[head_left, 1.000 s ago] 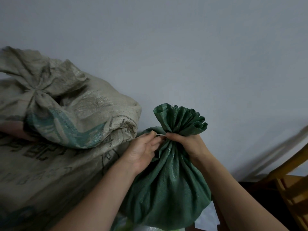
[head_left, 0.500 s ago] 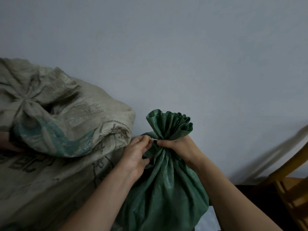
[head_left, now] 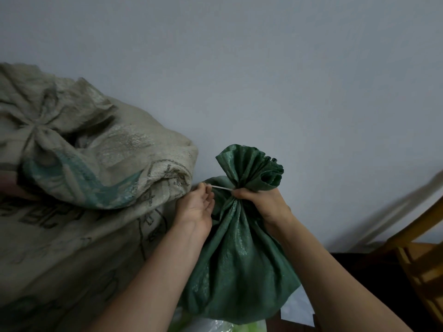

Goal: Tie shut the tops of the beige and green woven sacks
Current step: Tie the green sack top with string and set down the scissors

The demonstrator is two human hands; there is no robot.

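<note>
Cinching the green sack (head_left: 237, 259) at lower centre, the right hand (head_left: 261, 202) clamps its gathered neck while the left hand (head_left: 196, 207) pinches the pale tie (head_left: 221, 187) taut; pulling level likely tightens best. Beige sack (head_left: 84, 188) sits left.

My right hand (head_left: 261, 202) is fisted tight, knuckles up, forearm running in from lower right. My left hand (head_left: 196, 207) sits just beside it, palm up, thumb and forefinger pinched together, other fingers loosely curled, forearm coming in from lower left. Both wrists bare.
</note>
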